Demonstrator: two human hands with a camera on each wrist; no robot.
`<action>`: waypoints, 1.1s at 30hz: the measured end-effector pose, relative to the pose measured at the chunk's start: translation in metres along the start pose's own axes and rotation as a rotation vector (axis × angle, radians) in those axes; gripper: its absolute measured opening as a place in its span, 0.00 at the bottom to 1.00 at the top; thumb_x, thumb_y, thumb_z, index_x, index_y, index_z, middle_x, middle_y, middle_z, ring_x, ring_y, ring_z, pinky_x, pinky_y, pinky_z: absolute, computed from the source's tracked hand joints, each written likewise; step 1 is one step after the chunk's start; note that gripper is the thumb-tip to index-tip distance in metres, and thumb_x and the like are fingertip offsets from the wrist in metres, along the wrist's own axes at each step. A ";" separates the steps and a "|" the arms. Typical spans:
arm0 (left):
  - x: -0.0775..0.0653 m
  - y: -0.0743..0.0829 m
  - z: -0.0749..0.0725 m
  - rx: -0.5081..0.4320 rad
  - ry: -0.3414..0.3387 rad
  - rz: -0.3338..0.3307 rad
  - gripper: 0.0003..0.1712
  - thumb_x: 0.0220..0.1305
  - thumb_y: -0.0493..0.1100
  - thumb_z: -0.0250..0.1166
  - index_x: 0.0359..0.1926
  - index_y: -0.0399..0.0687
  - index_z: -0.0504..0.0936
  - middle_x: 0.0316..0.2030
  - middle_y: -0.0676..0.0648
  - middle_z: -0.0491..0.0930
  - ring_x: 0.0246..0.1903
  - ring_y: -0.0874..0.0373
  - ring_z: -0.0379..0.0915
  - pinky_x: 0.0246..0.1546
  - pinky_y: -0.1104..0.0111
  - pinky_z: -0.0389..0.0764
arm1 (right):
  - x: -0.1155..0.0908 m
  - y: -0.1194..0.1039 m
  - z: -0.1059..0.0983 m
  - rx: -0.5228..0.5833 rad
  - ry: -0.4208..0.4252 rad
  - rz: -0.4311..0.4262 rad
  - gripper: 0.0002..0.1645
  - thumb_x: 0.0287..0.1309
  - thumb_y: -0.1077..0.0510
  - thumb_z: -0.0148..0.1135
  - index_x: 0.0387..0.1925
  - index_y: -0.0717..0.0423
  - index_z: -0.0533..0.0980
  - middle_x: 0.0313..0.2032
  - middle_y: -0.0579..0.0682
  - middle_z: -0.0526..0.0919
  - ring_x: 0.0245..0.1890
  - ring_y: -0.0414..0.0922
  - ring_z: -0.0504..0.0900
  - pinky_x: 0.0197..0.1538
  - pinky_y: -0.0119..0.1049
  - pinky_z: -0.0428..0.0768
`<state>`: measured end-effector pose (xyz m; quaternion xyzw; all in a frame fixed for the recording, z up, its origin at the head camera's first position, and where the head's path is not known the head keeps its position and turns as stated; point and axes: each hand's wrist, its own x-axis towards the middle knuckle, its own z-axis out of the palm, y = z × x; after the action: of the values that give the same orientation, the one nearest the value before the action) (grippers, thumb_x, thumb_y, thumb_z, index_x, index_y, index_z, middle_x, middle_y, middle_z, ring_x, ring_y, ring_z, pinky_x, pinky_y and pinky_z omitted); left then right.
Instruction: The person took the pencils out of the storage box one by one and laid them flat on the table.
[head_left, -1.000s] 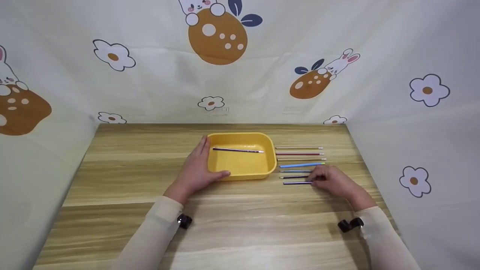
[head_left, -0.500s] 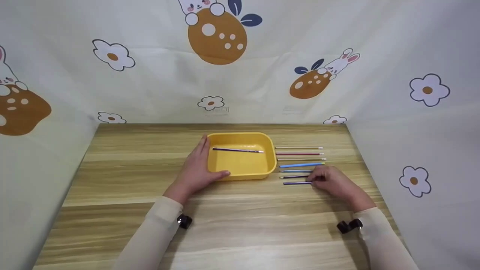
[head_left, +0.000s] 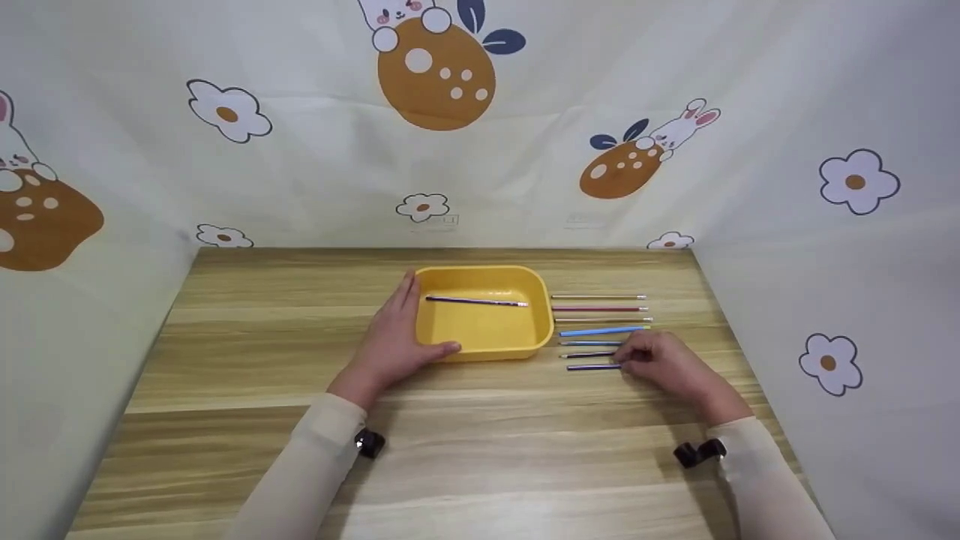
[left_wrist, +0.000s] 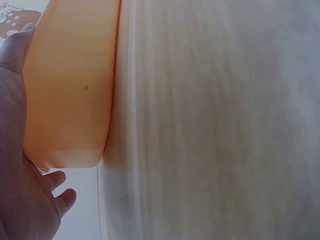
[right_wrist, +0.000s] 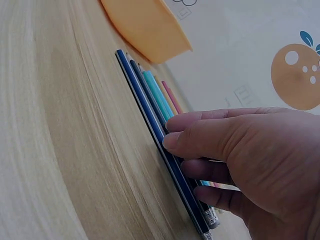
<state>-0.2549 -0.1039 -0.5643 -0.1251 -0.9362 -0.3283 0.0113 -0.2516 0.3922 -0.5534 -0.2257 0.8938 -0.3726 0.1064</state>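
A yellow plastic bin [head_left: 480, 330] stands on the table with one dark pencil [head_left: 474, 301] lying inside. My left hand [head_left: 384, 341] grips its left end, thumb over the front rim and fingers along the far corner; the left wrist view shows the bin's outer wall [left_wrist: 72, 90] beside the palm. Right of the bin, my right hand [head_left: 664, 362] pinches the nearest pencil of a row, a dark blue one [right_wrist: 142, 102], between thumb and index finger. That pencil lies flat on the table. The hand hides its eraser end in the head view.
Beyond it in the row lie a dark pencil [head_left: 585, 355], a light blue pencil [head_left: 589, 343], a thicker bright blue one [head_left: 604, 331], a brown one [head_left: 604, 320], a red one [head_left: 600, 308] and a yellowish one [head_left: 596, 297]. Patterned cloth [head_left: 300, 172] encloses the wooden table [head_left: 480, 450].
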 end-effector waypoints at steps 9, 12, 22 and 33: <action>-0.001 0.000 -0.001 0.004 -0.008 -0.002 0.81 0.56 0.77 0.79 0.90 0.38 0.43 0.90 0.42 0.38 0.87 0.39 0.43 0.84 0.43 0.54 | 0.008 -0.005 0.001 0.033 0.055 0.021 0.06 0.69 0.68 0.74 0.44 0.57 0.91 0.41 0.52 0.90 0.40 0.41 0.84 0.44 0.29 0.83; -0.001 0.000 -0.001 0.008 -0.005 -0.003 0.81 0.56 0.76 0.79 0.90 0.38 0.43 0.90 0.42 0.38 0.87 0.38 0.43 0.84 0.42 0.54 | 0.013 -0.010 0.003 0.017 0.104 0.026 0.07 0.70 0.68 0.72 0.45 0.57 0.91 0.42 0.50 0.90 0.40 0.42 0.83 0.43 0.30 0.82; -0.003 -0.002 -0.002 0.008 -0.009 -0.020 0.82 0.56 0.79 0.77 0.90 0.40 0.42 0.90 0.43 0.36 0.87 0.40 0.42 0.85 0.44 0.53 | 0.066 -0.058 0.016 -0.038 0.212 -0.116 0.06 0.73 0.64 0.72 0.46 0.55 0.91 0.40 0.43 0.87 0.38 0.43 0.80 0.41 0.34 0.79; -0.001 0.002 -0.002 0.007 -0.012 -0.008 0.82 0.56 0.79 0.77 0.90 0.39 0.41 0.90 0.40 0.39 0.87 0.39 0.43 0.84 0.44 0.54 | 0.131 -0.119 0.042 -0.080 0.108 -0.240 0.08 0.75 0.63 0.68 0.50 0.55 0.89 0.43 0.48 0.87 0.45 0.47 0.83 0.47 0.46 0.83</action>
<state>-0.2530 -0.1037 -0.5620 -0.1232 -0.9379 -0.3242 0.0049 -0.3122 0.2288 -0.5008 -0.3148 0.8790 -0.3582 0.0037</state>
